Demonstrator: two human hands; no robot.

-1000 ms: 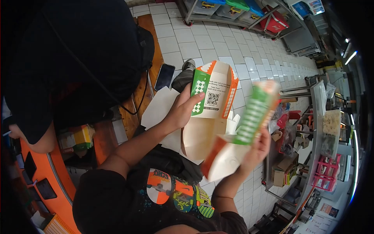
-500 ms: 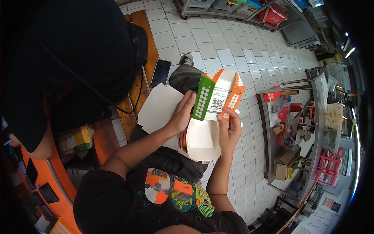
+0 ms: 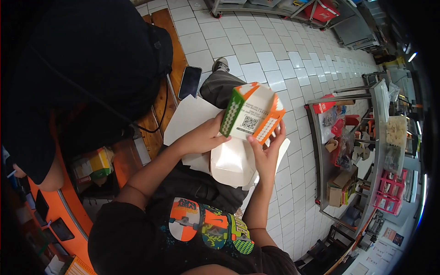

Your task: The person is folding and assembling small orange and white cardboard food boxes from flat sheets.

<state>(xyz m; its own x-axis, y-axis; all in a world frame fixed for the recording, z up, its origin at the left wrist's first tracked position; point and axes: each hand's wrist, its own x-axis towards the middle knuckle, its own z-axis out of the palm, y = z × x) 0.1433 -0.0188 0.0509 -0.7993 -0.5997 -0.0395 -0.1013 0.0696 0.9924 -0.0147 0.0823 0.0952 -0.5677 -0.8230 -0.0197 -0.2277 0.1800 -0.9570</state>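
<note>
Gripping the printed carton (image 3: 251,110) from both sides, the two hands hold it up over the lap, its white panel showing between green and orange sides. The left hand (image 3: 208,136) wraps the green side, thumb at the lower corner, its other fingers mostly hidden; the right hand (image 3: 269,153) holds the orange side low down, thumb on the near edge. Just below sits a pale, shallow box part (image 3: 233,162); whether it joins the carton, I cannot tell. White card sheets (image 3: 190,118) lie under the left hand, near a dark phone (image 3: 190,82). Well apart on the right stands a loaded metal rack (image 3: 322,160)
</note>
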